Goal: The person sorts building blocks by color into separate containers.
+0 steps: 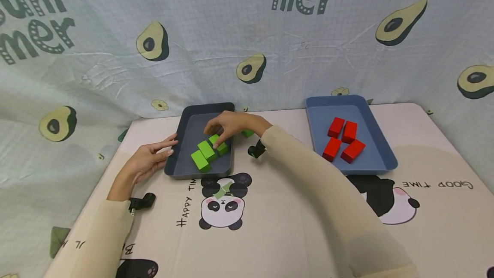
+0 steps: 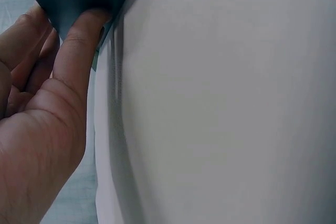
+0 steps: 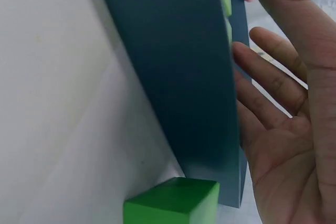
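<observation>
My left hand touches the left wall of a dark grey tray with extended fingers. In the left wrist view the thumb rests against the tray's outer side. Reaching over the right rim, my right hand hovers at a row of green blocks inside, its thumb tip right at the block farthest back. The right wrist view shows its fingers spread apart beside the tray wall, with no block visible between them. Another green block lies outside the tray, partly hidden under my right wrist in the head view.
To the right stands a blue tray holding several red blocks. A printed cloth covers the table, and a patterned curtain hangs behind it. Small black cameras sit on both wrists.
</observation>
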Demonstrator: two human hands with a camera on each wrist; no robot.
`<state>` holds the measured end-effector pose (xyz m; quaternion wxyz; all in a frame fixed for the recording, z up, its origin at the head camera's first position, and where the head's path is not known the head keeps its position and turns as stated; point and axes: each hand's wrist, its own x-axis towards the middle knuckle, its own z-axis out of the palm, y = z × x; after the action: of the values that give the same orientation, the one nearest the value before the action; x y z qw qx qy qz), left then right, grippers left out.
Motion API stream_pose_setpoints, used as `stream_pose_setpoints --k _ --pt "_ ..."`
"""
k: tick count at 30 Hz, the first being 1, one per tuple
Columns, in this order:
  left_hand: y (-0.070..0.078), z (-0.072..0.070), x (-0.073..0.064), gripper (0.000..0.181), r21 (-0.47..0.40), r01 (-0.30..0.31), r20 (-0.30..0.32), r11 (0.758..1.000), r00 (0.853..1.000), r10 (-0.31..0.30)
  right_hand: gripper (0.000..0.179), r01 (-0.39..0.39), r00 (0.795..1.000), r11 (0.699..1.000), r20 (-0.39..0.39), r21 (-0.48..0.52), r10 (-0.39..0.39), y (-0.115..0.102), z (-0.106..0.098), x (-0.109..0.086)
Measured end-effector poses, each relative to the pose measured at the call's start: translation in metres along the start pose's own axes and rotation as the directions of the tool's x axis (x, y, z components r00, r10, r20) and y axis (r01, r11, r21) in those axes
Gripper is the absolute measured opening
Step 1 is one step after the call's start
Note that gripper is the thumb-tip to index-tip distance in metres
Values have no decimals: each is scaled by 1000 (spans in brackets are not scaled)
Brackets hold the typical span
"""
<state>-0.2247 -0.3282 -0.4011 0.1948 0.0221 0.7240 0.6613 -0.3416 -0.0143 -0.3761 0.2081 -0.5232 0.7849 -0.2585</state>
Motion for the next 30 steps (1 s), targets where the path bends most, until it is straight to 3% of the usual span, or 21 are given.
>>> stream_pose_setpoints --k 5,9,14,17,24,30 --pt "-1 0 2 60 25 -8 -4 1000 1000 8 54 23 999 1000 -44 8 -22 6 -6 -7" --pt "-1 1 3 60 21 -11 -3 1000 1000 11 52 10 992 1000 -128 -15 -11 15 -10 -21" --pt "-1 0 1 61 20 -4 -2 1000 1000 4 51 -6 957 1000 -292 9 8 27 -10 -48" --pt "0 -1 0 61 46 -4 -9 999 1000 4 49 -18 941 999 -336 42 31 38 -8 -64" --pt "0 -3 1 60 35 -21 -11 999 1000 22 61 -108 942 990 -310 94 132 57 -1 -90" --pt "-3 -2 2 61 4 -17 -7 1000 1000 17 73 -191 954 978 -219 87 206 59 2 -93"
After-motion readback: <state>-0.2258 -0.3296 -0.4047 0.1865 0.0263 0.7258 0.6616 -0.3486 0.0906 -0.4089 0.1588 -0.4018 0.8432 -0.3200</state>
